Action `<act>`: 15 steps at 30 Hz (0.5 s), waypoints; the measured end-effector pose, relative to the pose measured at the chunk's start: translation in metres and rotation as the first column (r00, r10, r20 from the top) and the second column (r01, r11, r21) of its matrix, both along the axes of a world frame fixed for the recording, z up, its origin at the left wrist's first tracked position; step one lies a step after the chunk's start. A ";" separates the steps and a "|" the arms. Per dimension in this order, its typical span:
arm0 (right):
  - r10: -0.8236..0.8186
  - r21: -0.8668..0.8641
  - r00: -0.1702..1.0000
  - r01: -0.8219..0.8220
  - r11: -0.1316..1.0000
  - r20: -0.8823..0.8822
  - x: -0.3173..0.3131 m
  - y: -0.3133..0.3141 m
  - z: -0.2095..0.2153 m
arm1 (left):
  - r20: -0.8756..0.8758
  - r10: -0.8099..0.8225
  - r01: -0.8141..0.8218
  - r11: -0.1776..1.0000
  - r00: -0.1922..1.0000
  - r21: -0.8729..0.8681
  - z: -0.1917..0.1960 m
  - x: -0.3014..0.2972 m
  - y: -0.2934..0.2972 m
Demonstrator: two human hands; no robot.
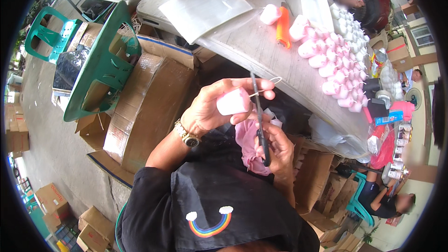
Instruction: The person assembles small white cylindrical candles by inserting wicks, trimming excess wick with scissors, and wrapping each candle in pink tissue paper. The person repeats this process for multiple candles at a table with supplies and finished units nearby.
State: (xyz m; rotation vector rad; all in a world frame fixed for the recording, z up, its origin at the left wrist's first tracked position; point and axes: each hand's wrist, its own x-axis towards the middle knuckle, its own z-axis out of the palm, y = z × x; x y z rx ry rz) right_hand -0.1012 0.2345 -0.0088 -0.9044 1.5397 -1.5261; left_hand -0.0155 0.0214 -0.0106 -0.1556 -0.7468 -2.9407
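Observation:
My left hand (201, 108), with a gold watch at its wrist, is closed around a small pink votive candle (233, 102). The candle lies tilted on its side, its pale wick (276, 80) sticking out to the right in a curl near my fingertips. My right hand (281, 150) grips a pair of scissors (261, 133) by its black handles. Their blades point away from me and cross the wick close to the candle; whether they are apart or together cannot be made out. A crumpled pink cloth (247, 149) hangs beside my right hand, over my black apron.
Rows of pink candles (332, 60) and white candles (349, 28) stand on the table (228, 46), beside an orange-handled tool (283, 27) and a clear plastic sheet (205, 9). Cardboard boxes (149, 93) and a green chair (100, 74) are to my left. Other people sit at the right.

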 end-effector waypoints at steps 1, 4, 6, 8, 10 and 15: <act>0.030 -0.016 0.999 -0.031 0.999 -0.032 -0.002 -0.001 0.003 | -0.005 -0.009 0.009 1.000 1.000 -0.005 -0.001 0.001 0.000; 0.053 0.073 0.949 -0.032 0.997 -0.311 -0.014 -0.002 0.019 | 0.019 0.090 -0.089 0.996 0.996 -0.018 -0.010 0.007 -0.003; 0.056 0.103 0.858 -0.003 0.995 -0.510 -0.028 -0.006 0.031 | 0.044 0.206 -0.202 0.977 0.978 -0.067 -0.019 0.009 -0.007; 0.089 0.156 0.663 0.043 0.987 -0.743 -0.048 -0.012 0.044 | 0.111 0.314 -0.296 0.943 0.943 -0.155 -0.031 0.009 -0.012; 0.072 0.145 0.504 0.109 0.983 -0.861 -0.067 -0.027 0.053 | 0.174 0.334 -0.295 0.931 0.927 -0.214 -0.042 0.010 -0.011; 0.146 0.165 0.119 0.164 0.972 -0.982 -0.113 -0.079 0.066 | 0.134 0.200 -0.154 0.944 0.971 -0.293 -0.055 0.016 0.005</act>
